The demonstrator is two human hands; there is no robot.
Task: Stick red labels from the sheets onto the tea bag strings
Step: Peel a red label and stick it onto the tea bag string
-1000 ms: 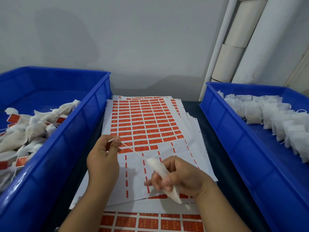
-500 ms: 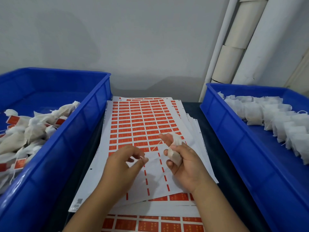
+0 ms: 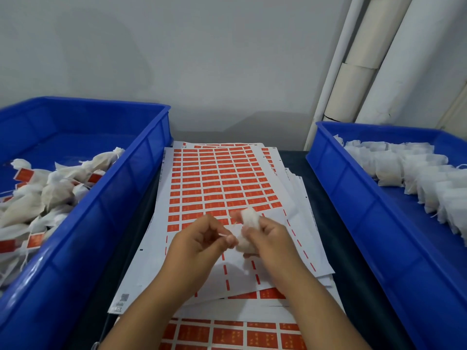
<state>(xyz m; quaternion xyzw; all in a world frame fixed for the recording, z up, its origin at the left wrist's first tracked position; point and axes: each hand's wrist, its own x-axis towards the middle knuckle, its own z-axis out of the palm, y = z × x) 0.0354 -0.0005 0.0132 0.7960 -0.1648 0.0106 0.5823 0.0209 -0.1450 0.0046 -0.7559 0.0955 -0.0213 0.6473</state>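
A white tea bag [image 3: 249, 219] is gripped in my right hand [image 3: 267, 238] just above the label sheet [image 3: 219, 178], whose upper rows hold red labels and whose lower part is peeled bare. My left hand [image 3: 199, 241] sits right beside it, thumb and finger pinching the bag's thin string [image 3: 228, 232]. The two hands almost touch over the sheet's middle. The image is blurred around the fingertips, so I cannot tell whether a label is on the string.
A blue bin [image 3: 121, 198] on the left holds tea bags with red labels. A blue bin [image 3: 353, 193] on the right holds plain white tea bags. More label sheets [image 3: 227, 334] lie under and in front of the top one. White pipes [image 3: 379, 59] rise at the back right.
My right hand lifted the tea bag from low over the sheet's near part up to its middle. My left hand came right to meet it, still holding the string.
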